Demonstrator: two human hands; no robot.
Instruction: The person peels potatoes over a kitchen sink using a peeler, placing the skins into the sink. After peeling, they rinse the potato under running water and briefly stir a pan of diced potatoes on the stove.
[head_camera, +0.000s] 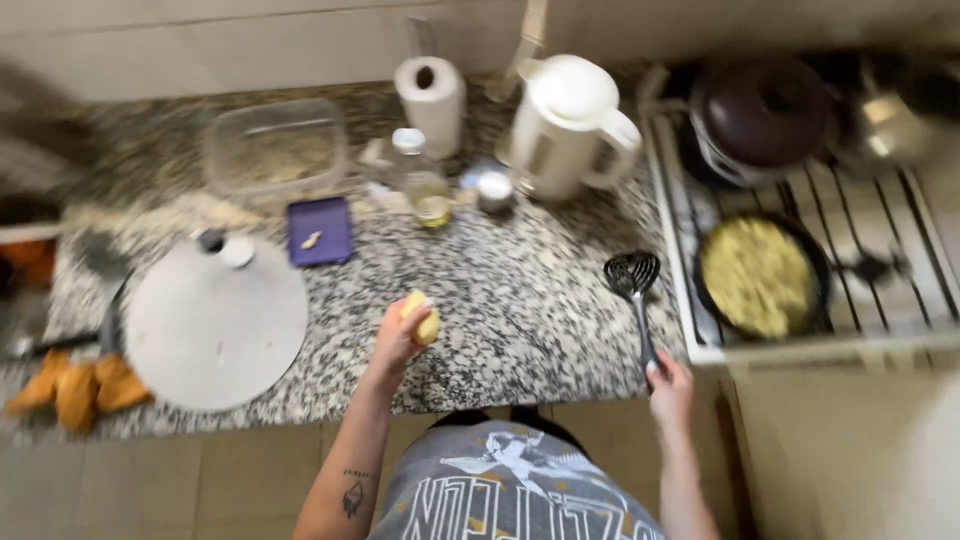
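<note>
The left hand (400, 335) is curled around a small yellow piece of food (424, 318), pinching it between fingers and thumb above the near part of the speckled granite desk (520, 310). The right hand (668, 388) is closed around the handle of a black slotted spatula (634, 290) at the desk's near right corner; the spatula's head rests on the desk close to its right edge.

Left of the left hand, a round pale lid with a knob (215, 320) lies near the near edge, and orange cloths (75, 388) sit at the near left corner. Farther back, a small purple tray (320, 230) lies near the middle, with a clear bottle of yellowish liquid (425, 185) and a small jar (493, 188) beyond it. Along the far edge stand a clear plastic container (275, 148), a roll of paper towel (433, 98) and a white electric kettle (568, 125).

Just past the right edge, a stove (900, 300) carries a black pan of yellow food (762, 275), with a dark lidded pot (762, 115) behind it.
</note>
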